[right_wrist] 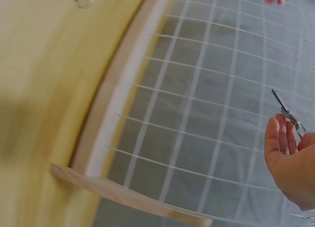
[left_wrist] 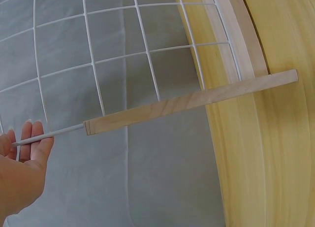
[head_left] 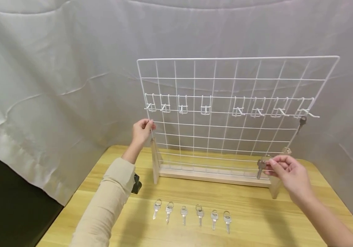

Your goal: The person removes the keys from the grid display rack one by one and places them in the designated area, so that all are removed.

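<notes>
A white wire grid panel (head_left: pixel 205 59) stands upright in a wooden stand (head_left: pixel 207 175). My left hand (head_left: pixel 141 131) pinches the panel's left edge wire, just above the stand's wooden side post (left_wrist: pixel 182 103). In my right hand (head_left: pixel 294 175) a key (head_left: pixel 261 164) hangs by its ring, held between thumb and fingers in front of the panel's lower right part. The right wrist view shows this key (right_wrist: pixel 280 101) sticking out beyond the fingertips. Another key (head_left: pixel 302 121) hangs from the rightmost hook (head_left: pixel 303 112), above my right hand.
Several white hooks (head_left: pixel 205 109) sit in a row across the panel. On the wooden table (head_left: pixel 102 192), several keys with rings (head_left: pixel 200 212) lie in a row in front of the stand. A small black object (head_left: pixel 136 184) is beside my left sleeve. Grey cloth (head_left: pixel 71 68) hangs behind.
</notes>
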Motion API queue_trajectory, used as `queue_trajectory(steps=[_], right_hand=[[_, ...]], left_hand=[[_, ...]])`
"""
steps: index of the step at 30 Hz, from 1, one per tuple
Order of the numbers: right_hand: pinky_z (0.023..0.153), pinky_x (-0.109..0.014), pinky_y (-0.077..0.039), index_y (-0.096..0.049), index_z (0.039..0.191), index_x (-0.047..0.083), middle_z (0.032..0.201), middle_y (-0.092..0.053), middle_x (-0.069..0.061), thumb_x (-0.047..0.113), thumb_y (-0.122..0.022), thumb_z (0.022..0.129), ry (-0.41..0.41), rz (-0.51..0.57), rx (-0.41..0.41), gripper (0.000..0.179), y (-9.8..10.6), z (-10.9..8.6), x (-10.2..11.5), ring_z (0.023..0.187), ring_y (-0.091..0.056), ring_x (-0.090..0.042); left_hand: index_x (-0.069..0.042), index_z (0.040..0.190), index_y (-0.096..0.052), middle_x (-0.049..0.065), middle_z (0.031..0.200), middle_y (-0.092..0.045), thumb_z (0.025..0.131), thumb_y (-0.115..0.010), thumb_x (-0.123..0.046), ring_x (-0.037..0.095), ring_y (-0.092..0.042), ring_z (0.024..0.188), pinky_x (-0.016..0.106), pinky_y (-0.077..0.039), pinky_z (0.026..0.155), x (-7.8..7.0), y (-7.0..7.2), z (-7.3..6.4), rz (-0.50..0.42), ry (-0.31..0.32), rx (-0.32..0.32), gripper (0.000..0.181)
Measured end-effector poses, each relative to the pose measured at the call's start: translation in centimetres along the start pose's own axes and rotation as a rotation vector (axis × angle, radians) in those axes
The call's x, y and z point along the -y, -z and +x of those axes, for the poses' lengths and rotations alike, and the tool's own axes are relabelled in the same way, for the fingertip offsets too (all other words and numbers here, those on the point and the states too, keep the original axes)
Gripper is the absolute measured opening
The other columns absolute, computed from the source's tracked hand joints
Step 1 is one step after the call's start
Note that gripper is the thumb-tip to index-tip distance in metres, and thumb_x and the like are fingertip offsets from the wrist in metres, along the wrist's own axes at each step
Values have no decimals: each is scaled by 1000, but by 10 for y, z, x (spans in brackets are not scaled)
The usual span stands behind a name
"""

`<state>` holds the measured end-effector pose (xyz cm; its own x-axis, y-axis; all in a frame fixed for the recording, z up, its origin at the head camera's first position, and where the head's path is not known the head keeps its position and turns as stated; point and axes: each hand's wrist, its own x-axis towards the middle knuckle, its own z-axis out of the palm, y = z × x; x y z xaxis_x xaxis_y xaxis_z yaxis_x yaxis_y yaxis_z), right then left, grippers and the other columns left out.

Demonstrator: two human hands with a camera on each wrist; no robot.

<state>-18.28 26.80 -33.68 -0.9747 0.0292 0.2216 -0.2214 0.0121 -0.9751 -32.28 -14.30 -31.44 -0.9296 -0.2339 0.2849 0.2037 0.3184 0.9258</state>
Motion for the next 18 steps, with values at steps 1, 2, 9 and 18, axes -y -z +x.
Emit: queue_trajectory(steps=[1,2,9,18], right_hand=[[65,-18,-56,-56,90,12,81,-70,11,5,-56,91,-15,-18,-6,7,-1,-2,-4,69,-68,-5],[65,-18,-56,-55,91,12,81,-69,12,5,-55,92,-34,-40,-10,7,-1,-4,-9,69,-67,-5],[66,-17,-56,-49,99,-2,79,-66,22,7,-51,95,-156,-252,-14,10,0,-20,-42,73,-64,1],[65,-20,-56,-51,103,-9,78,-67,23,9,-54,93,-263,-375,-41,21,-2,-44,-85,72,-62,3]], left_hand=[[8,94,-62,26,97,-67,95,-52,-12,13,-64,76,9,-45,60,1,0,0,-1,4,2,23],[8,95,-62,26,97,-67,95,-52,-13,14,-64,76,9,-45,60,1,0,1,-1,4,6,23],[8,96,-61,26,98,-67,95,-52,-13,1,-58,67,10,-45,60,1,1,1,-1,16,16,23],[9,95,-61,27,97,-66,95,-52,-12,0,-57,65,11,-45,59,0,1,1,-24,16,19,23]])
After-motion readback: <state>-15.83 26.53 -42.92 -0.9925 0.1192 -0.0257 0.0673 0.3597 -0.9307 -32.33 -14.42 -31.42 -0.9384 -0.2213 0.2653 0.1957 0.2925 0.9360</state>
